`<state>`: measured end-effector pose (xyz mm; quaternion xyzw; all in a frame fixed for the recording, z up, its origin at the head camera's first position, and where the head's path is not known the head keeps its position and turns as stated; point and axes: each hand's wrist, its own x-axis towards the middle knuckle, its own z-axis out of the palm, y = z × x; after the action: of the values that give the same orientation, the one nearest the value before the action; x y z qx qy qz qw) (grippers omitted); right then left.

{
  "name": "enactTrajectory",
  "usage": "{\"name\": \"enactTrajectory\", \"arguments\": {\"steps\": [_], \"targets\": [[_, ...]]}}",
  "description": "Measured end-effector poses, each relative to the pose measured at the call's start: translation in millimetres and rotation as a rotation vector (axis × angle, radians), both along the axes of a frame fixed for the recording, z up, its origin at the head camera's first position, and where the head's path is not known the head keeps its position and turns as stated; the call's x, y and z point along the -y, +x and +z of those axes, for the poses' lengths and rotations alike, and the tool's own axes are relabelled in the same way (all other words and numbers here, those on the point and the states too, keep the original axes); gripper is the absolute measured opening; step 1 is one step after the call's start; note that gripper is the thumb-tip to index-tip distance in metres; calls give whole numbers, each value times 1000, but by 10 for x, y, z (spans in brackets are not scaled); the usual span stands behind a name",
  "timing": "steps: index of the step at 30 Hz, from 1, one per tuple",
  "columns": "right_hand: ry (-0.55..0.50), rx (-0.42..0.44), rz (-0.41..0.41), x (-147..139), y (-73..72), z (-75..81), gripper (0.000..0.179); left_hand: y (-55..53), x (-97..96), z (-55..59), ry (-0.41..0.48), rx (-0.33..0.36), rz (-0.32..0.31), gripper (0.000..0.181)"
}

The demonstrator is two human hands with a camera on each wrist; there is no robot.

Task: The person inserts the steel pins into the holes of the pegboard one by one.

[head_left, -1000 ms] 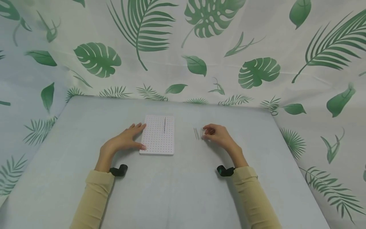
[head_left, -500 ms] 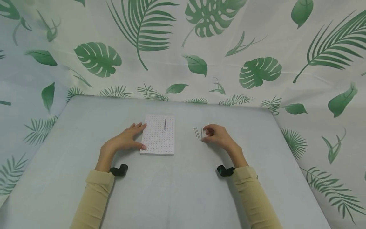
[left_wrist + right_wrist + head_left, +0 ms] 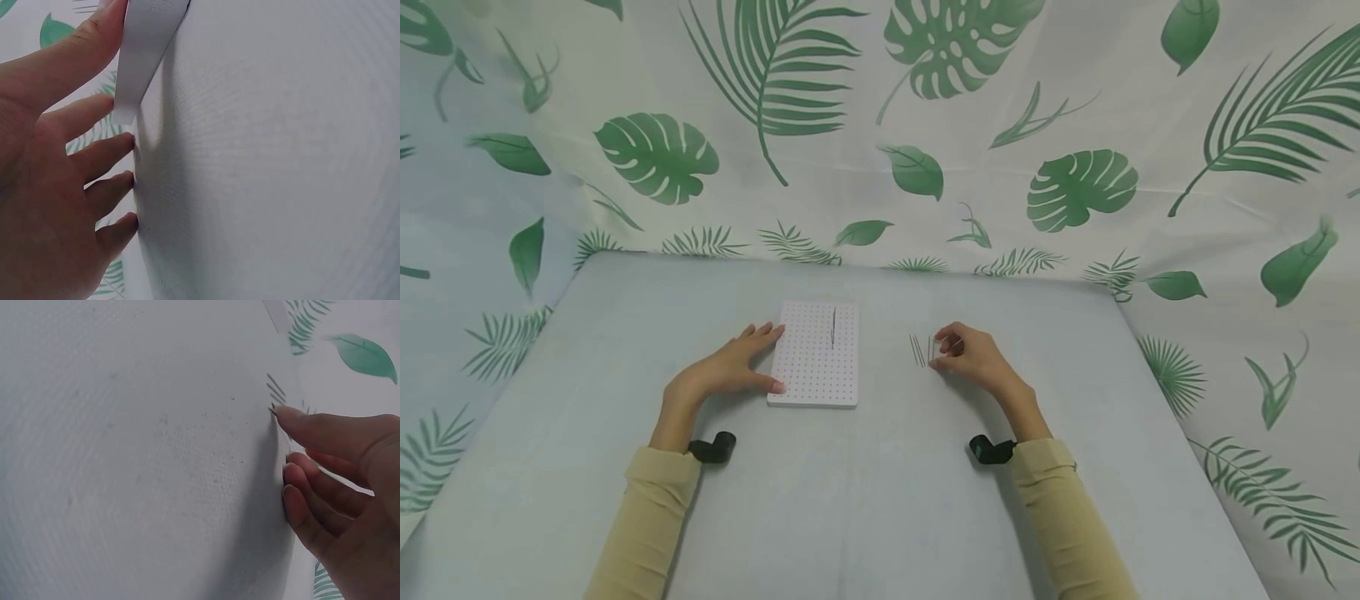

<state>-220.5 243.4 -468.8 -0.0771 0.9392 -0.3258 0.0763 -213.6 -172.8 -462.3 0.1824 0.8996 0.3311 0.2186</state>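
Lying between thumb and forefinger of the right grip (image 3: 973, 351), a thin stick (image 3: 933, 351), whether pinched unclear.

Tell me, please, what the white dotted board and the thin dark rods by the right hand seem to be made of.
The white dotted board looks like matte plastic, from its smooth, uniform edge; painted wood is possible. The thin dark rods may be metal: slender, straight, finish unclear.

A gap over the table (image 3: 880, 500) is left between the board (image 3: 812, 375) and the thin sticks (image 3: 919, 350). The board's left edge is blocked by the left hand (image 3: 727, 367), the sticks' right side by the right hand (image 3: 972, 354).
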Motion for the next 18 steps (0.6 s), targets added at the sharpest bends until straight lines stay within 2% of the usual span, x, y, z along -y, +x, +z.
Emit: {"name": "enactTrajectory", "arguments": {"steps": [8, 18], "targets": [[5, -82, -57, 38, 0, -18, 34, -7, 4, -25, 12, 3, 5, 102], [-71, -140, -86, 88, -15, -53, 30, -11, 10, -28, 15, -4, 6, 102]]}}
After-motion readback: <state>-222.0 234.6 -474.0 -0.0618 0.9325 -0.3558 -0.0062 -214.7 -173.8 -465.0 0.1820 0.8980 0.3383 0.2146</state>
